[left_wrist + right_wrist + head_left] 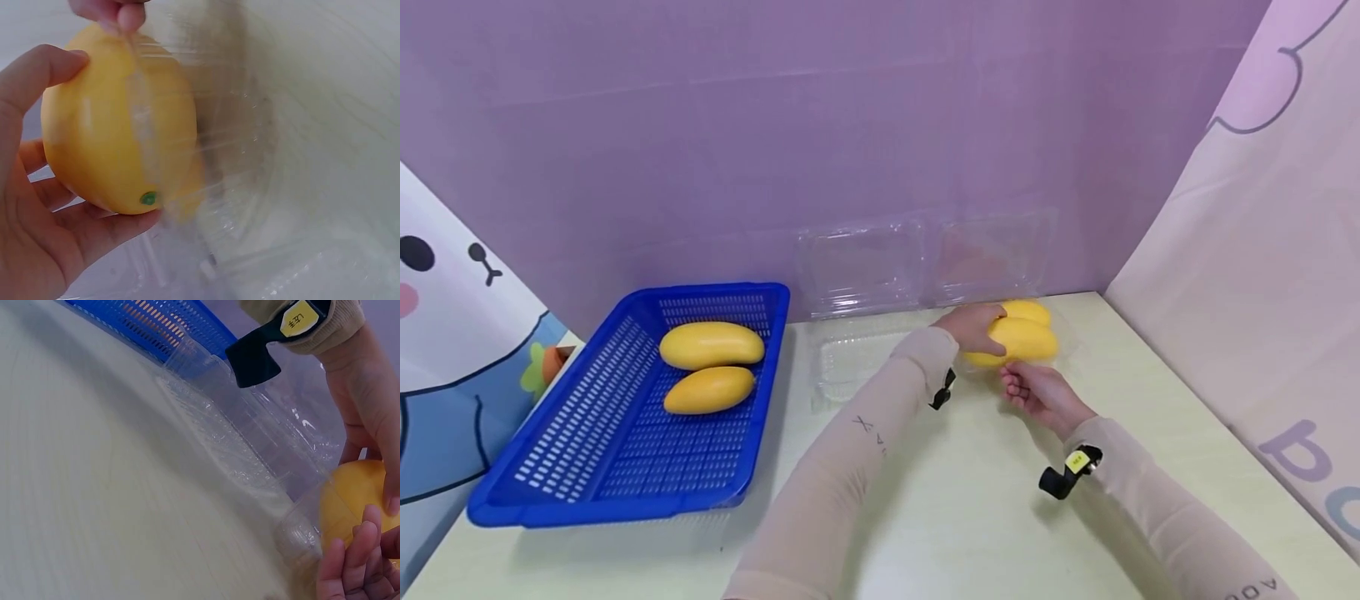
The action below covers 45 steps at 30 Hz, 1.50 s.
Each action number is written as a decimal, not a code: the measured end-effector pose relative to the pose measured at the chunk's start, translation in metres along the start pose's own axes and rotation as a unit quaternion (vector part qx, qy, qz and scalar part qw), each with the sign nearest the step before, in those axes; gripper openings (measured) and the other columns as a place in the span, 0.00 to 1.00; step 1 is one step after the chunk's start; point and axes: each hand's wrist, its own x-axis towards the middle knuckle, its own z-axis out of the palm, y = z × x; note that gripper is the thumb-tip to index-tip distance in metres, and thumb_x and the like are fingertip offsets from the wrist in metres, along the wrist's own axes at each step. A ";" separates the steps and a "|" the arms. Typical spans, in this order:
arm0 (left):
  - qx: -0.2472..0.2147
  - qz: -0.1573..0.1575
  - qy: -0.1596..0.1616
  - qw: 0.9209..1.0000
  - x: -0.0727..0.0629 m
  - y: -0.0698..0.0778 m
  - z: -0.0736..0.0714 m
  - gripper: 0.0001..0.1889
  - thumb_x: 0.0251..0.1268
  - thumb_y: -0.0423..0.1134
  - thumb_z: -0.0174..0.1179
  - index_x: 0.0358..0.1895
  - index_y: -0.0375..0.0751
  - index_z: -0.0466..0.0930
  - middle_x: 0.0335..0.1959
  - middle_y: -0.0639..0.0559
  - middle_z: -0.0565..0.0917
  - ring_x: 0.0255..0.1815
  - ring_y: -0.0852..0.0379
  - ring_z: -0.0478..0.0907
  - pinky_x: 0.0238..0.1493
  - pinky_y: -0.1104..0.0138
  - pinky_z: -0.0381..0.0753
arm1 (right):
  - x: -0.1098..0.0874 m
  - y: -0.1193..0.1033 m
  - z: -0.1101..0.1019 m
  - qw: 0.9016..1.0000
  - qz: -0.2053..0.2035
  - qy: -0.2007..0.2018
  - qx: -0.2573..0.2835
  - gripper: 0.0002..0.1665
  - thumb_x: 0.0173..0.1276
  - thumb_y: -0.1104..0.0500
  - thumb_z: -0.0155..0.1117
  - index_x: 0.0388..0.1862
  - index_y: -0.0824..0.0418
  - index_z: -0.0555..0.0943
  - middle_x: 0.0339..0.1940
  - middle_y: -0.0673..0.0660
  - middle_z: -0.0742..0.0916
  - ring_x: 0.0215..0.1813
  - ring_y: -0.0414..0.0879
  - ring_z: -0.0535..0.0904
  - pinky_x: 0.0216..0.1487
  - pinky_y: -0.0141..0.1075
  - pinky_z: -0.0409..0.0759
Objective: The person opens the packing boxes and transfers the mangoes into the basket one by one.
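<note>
My left hand grips a yellow mango from its left side, fingers and thumb curled round it. In the left wrist view, a small green spot shows on the end of this mango. Just behind it lies a second yellow mango. Both are at the right-hand clear plastic container, whose raised lid leans on the wall. Close in front, my right hand pinches the container's clear rim beside the mango. The base is mostly hidden by hands and fruit.
On the left stands a blue basket holding two yellow mangoes. Between basket and hands sits another clear container, its lid raised against the purple wall. A pale table lies beneath everything.
</note>
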 end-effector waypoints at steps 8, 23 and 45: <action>-0.028 0.014 0.004 0.999 -0.011 0.001 -0.021 0.34 0.58 0.49 0.62 0.67 0.39 0.65 0.62 0.50 0.74 0.60 0.57 0.71 0.60 0.72 0.67 | 0.001 -0.001 -0.002 1.000 0.005 0.006 -0.004 0.20 0.74 0.61 0.47 0.25 0.59 0.82 0.21 0.47 0.83 0.24 0.34 0.77 0.34 0.26 0.80; -0.044 0.010 0.031 0.998 -0.024 -0.008 -0.043 0.33 0.56 0.48 0.64 0.65 0.41 0.68 0.58 0.51 0.77 0.54 0.59 0.73 0.54 0.73 0.69 | 0.003 -0.001 -0.001 1.000 0.014 0.013 -0.008 0.22 0.74 0.62 0.45 0.24 0.59 0.82 0.20 0.47 0.83 0.23 0.34 0.77 0.32 0.25 0.80; -0.064 0.011 0.031 0.997 -0.052 -0.026 -0.076 0.34 0.57 0.49 0.64 0.66 0.43 0.67 0.60 0.52 0.75 0.54 0.59 0.72 0.55 0.69 0.70 | 0.003 -0.001 -0.002 1.000 0.008 0.013 -0.022 0.20 0.73 0.63 0.46 0.25 0.59 0.82 0.20 0.47 0.83 0.23 0.34 0.77 0.33 0.26 0.80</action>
